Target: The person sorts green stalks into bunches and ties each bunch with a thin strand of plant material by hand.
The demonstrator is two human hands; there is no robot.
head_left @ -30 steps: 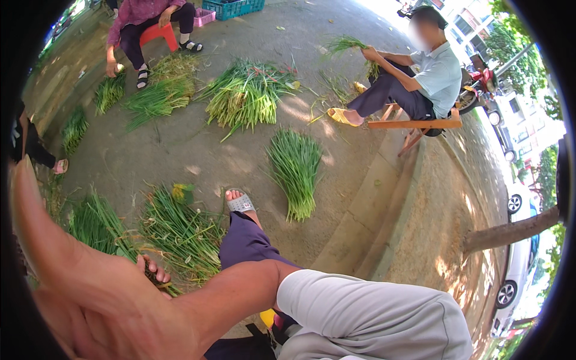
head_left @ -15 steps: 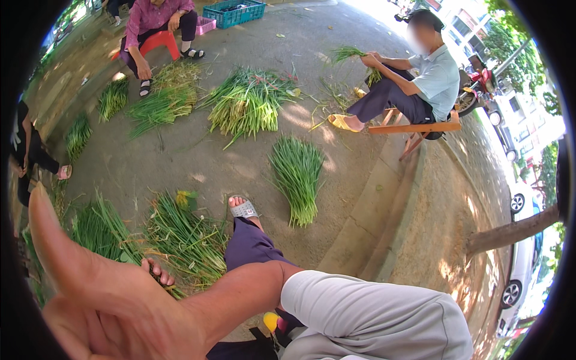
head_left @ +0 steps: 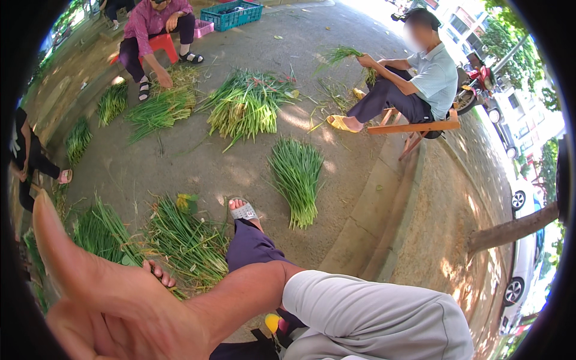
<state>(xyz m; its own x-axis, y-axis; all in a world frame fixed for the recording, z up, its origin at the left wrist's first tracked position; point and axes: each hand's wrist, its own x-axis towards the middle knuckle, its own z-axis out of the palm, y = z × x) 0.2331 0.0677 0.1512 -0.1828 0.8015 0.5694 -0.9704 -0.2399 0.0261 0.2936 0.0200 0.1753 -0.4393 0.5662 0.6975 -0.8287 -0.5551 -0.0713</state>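
Slightly lower now, the right hand [head_left: 114, 312] crosses to the lower left, fingers open, holding nothing; the left hand is not seen. Loose green stalks [head_left: 186, 243] by the feet look unsorted; a tidy bundle [head_left: 298, 177] lies mid-ground.

Ground [head_left: 198, 168]: rough matt concrete, dappled. Greens bundle [head_left: 297, 177]: leafy stalks, slight sheen. Crate [head_left: 240, 13]: teal latticed plastic. Bench [head_left: 414, 127]: bare wood planks. Sleeve [head_left: 372, 321]: pale grey matt cloth. Sandal [head_left: 243, 211]: grey moulded plastic. Stool [head_left: 162, 43]: red plastic.
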